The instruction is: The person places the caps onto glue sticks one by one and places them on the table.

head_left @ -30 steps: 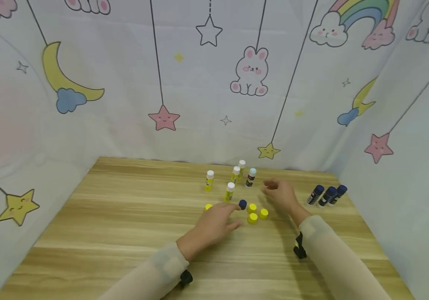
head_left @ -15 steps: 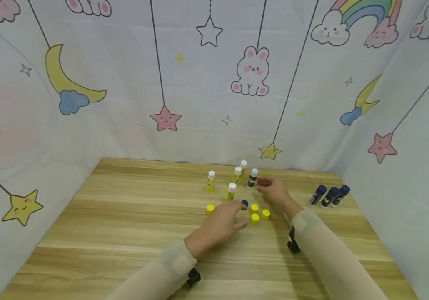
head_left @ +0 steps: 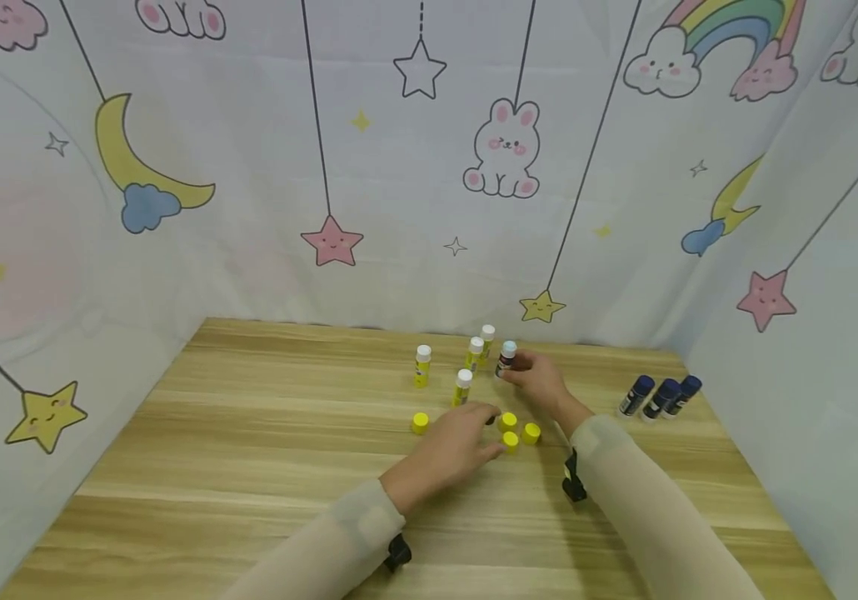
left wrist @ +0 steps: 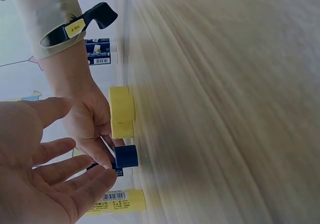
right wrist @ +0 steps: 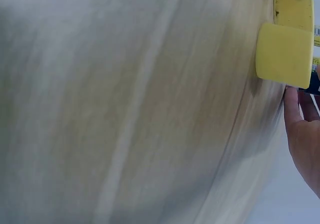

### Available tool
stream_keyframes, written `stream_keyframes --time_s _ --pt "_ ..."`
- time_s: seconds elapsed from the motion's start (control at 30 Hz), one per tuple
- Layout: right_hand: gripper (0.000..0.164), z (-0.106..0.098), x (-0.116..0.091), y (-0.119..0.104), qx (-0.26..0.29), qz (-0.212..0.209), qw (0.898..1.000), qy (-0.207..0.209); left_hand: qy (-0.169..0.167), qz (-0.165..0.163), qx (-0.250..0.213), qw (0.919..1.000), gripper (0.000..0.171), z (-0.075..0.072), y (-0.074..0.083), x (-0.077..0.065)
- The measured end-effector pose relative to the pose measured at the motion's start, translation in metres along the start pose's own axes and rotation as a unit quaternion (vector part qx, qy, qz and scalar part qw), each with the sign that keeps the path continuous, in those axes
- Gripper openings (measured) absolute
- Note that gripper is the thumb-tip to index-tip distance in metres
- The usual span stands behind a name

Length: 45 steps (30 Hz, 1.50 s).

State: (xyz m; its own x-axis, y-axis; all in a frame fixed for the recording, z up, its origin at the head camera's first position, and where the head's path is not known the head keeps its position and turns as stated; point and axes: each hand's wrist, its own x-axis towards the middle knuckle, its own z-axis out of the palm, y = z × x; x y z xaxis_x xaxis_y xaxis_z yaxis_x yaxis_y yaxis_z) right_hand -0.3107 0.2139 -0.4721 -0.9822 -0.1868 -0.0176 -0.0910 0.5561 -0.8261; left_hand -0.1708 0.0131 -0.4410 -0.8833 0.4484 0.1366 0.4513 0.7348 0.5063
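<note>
A dark-labelled glue stick (head_left: pixel 505 363) with a pale top stands upright near the back of the table. My right hand (head_left: pixel 541 383) pinches it between thumb and fingers. My left hand (head_left: pixel 446 450) is held low over the table, fingers relaxed and holding nothing. Close to its fingertips lies a navy cap (left wrist: pixel 126 156), mostly hidden by that hand in the head view. Yellow caps (head_left: pixel 531 433) sit just beyond the left thumb, and another yellow cap (head_left: pixel 420 423) lies on that hand's left. Yellow glue sticks with white tops, one of them (head_left: pixel 462 388) right behind the left hand, stand upright.
Three navy-capped glue sticks (head_left: pixel 660 399) stand together at the right side of the wooden table (head_left: pixel 249 433). A yellow glue stick (head_left: pixel 422 367) stands apart on the left. Printed cloth (head_left: pixel 264 167) hangs around the back and sides.
My right hand has moved left to the dark glue stick and taken hold of it. My left hand has shifted slightly right, covering more of the navy cap.
</note>
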Motion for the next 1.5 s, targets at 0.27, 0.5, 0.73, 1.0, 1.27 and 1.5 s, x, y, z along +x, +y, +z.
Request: stream_keyframes --time_s 0.27,0.5,0.73,1.0,1.27,1.5 --pt "0.039 -0.002 0.001 -0.003 -0.002 0.002 1.0 0.006 -0.002 -0.01 -0.016 0.9998 0.051 0.003 0.0 0.009" --pt "0.04 -0.003 0.0 -0.003 0.008 -0.011 1.0 0.007 -0.002 -0.012 -0.025 0.9996 0.051 0.007 -0.003 0.015" --pt "0.043 -0.004 -0.004 -0.001 0.008 -0.009 1.0 0.009 -0.007 -0.001 -0.017 0.9998 0.047 0.013 -0.003 0.021" --pt "0.045 -0.005 -0.008 0.002 0.022 -0.013 1.0 0.01 -0.019 -0.006 0.002 0.9998 0.045 0.017 0.001 0.027" --pt "0.044 -0.007 -0.012 0.001 0.026 -0.013 1.0 0.012 -0.036 -0.028 0.018 0.9988 0.052 0.019 -0.002 0.032" --pt "0.044 -0.009 -0.019 -0.004 0.033 -0.015 0.999 0.018 -0.047 -0.026 0.049 0.9974 0.043 0.02 -0.004 0.039"
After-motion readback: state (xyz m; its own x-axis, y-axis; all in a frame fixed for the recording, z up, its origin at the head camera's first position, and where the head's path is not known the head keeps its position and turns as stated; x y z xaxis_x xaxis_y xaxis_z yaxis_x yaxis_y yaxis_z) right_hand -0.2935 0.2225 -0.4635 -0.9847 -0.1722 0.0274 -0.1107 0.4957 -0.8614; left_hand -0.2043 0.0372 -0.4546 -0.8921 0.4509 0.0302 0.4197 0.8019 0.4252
